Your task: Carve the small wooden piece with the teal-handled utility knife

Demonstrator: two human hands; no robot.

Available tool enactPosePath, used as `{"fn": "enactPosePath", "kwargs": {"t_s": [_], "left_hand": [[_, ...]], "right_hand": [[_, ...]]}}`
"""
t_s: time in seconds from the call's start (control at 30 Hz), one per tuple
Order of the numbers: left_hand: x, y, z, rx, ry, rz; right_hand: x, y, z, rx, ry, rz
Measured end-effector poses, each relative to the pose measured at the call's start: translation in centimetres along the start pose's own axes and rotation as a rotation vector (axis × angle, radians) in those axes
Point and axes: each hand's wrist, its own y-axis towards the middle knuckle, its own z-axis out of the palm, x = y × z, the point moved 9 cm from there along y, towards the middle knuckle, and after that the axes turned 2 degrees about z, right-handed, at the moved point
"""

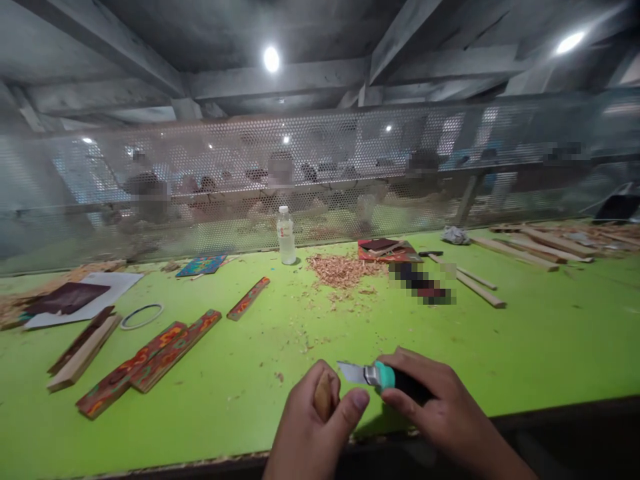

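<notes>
Fingers of the left hand [313,420] are curled tight round a small piece of wood [323,396], thumb up alongside it, the wood poking out just above the fist; fingers of the right hand [440,413] are clamped on the dark handle of a knife [380,377] with a teal collar, its short blade pointing left toward the wood, tip just beside it, whether touching I cannot tell; both hands sit low at the near edge of the green table [525,347], close together; out across the table, well apart from the hands, a heap of wood shavings [343,270] lies near the middle, with a clear plastic bottle [287,235] standing upright just to its left; to the left lie two long painted strips [150,363] side by side, a shorter painted strip [249,298] beyond them, a plain wooden strip [83,353] and a thin ring [142,316]; bare wooden sticks [515,253] lie at the far right; a mesh screen [320,173] runs along the back of the table, blurred figures of people behind it.
</notes>
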Motion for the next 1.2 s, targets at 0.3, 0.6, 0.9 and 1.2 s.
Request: {"fn": "enactPosePath", "kwargs": {"t_s": [0.3,0.6,0.9,1.2], "left_hand": [[0.1,-0.4,0.8,0.083,0.130,-0.078],[-0.5,-0.1,1.1,0.097,0.159,-0.065],[-0.2,0.0,1.1,0.064,0.141,-0.060],[-0.1,0.3,1.0,-0.053,0.208,-0.062]], "right_hand": [[1.8,0.2,0.8,0.123,0.037,-0.075],[1.9,0.2,0.5,0.053,-0.048,-0.129],[2.2,0.0,0.3,0.008,-0.107,-0.171],[1.2,-0.2,0.2,-0.025,-0.085,-0.093]]}}
